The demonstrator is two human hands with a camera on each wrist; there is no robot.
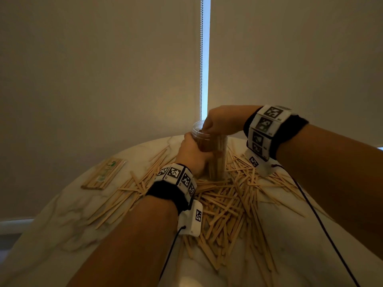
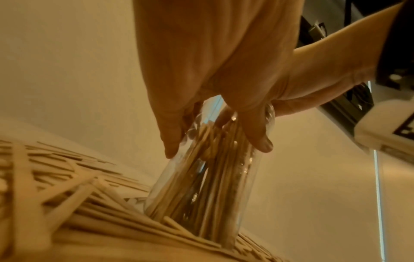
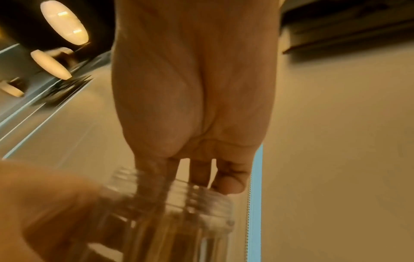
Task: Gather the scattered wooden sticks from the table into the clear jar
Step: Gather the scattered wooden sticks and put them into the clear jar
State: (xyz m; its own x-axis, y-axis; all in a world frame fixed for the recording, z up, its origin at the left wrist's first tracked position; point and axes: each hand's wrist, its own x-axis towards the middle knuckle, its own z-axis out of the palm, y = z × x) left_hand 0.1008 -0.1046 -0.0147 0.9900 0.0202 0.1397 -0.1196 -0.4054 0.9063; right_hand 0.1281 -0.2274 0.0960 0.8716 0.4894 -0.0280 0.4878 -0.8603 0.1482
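Note:
The clear jar point(image 1: 218, 162) stands upright in the heap of scattered wooden sticks point(image 1: 226, 206) at the table's far middle, with several sticks upright inside it. My left hand point(image 1: 194, 154) grips the jar's side, thumb and fingers point(image 2: 261, 143) wrapped round the upper wall of the jar point(image 2: 201, 198). My right hand point(image 1: 207, 129) hangs over the jar's mouth. Its fingers point(image 3: 199, 174) point straight down into the threaded neck of the jar point(image 3: 170, 211), tips at the stick tops. No stick shows in that hand.
The pale marble table point(image 1: 62, 214) is round, and its edge curves away at left and right. A sealed pack of sticks point(image 1: 103, 174) lies at the far left. Window blinds and a bead chain point(image 1: 201, 79) hang behind the jar. Wrist cables point(image 1: 323, 224) trail over the sticks.

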